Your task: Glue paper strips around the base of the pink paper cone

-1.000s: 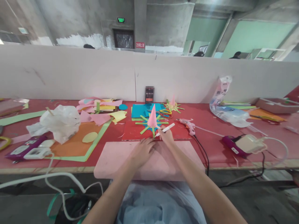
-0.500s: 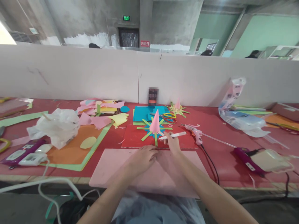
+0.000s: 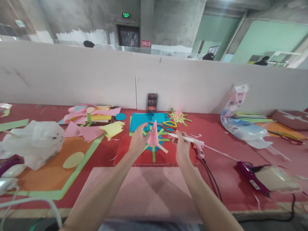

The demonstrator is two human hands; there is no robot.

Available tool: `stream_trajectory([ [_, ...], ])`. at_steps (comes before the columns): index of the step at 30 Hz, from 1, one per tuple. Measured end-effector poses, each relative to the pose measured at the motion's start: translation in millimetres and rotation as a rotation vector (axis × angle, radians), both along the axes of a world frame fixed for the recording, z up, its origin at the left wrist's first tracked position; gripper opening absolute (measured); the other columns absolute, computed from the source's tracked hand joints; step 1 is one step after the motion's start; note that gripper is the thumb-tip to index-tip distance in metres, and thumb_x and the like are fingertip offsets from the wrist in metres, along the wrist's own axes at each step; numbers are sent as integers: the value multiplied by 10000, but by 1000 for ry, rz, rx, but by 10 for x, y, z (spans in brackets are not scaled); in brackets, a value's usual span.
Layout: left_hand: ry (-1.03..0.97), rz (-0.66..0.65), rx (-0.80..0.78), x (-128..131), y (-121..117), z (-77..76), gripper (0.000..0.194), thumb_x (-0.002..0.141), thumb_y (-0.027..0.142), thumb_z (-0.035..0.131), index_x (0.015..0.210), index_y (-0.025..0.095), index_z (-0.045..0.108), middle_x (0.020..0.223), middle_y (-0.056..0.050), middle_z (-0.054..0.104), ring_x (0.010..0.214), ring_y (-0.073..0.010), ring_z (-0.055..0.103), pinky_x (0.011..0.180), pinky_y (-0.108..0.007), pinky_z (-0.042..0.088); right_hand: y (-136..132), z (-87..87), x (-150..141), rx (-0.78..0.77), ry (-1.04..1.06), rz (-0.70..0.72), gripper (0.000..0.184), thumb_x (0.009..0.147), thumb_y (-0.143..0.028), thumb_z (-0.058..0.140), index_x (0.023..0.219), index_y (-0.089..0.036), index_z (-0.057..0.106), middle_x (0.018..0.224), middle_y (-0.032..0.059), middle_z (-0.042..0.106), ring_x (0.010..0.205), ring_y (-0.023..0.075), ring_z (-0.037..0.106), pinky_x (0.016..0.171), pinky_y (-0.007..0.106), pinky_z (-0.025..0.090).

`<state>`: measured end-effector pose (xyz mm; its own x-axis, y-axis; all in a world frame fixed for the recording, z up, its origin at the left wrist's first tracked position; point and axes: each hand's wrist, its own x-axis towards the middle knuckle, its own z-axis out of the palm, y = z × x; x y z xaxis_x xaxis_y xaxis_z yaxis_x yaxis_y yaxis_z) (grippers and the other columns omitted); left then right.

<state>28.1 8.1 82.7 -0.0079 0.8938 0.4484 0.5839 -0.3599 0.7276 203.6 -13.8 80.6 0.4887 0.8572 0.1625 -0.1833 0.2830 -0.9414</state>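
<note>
A pink paper cone (image 3: 153, 136) stands upright on a blue scalloped paper piece (image 3: 157, 147) with green strips radiating out. This craft rests on a red sheet (image 3: 134, 154). My left hand (image 3: 139, 139) is at the cone's left side, thumb and fingers apart; whether it touches the cone or a strip I cannot tell. In my right hand (image 3: 183, 146), to the right of the cone, is a white marker (image 3: 193, 140), its narrow end pointing left. Behind the cone, scissors (image 3: 169, 124) with yellow and red handles lie on blue sheets (image 3: 139, 120).
A similar paper craft (image 3: 178, 115) stands behind. On the right are a pink glue gun (image 3: 199, 150), a purple power strip (image 3: 250, 178) and a plastic bag (image 3: 250, 125). Paper scraps (image 3: 89, 131) and a white bag (image 3: 33, 141) lie left. A pink board (image 3: 137, 192) lies in front.
My left hand has lifted from the near edge of the red sheet and moved forward to the cone's left side. My right hand has drawn the marker up and away from the strips.
</note>
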Motion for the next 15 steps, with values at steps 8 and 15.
stream_trajectory([
  [8,104,-39,-62,210,304,-133,334,850,356,544,1145,206,586,1177,-78,638,1085,-228,592,914,-362,483,229,48,270,129,-121,-283,242,817,-413,572,732,-208,474,524,-82,430,531,102,500,663,279,480],
  [15,291,-237,447,139,-25,-311,203,894,269,511,1059,226,621,1035,-47,704,1026,-184,628,1054,-407,393,225,-140,402,73,-99,-422,236,831,-388,564,714,-204,475,578,-59,459,656,131,577,722,309,509],
])
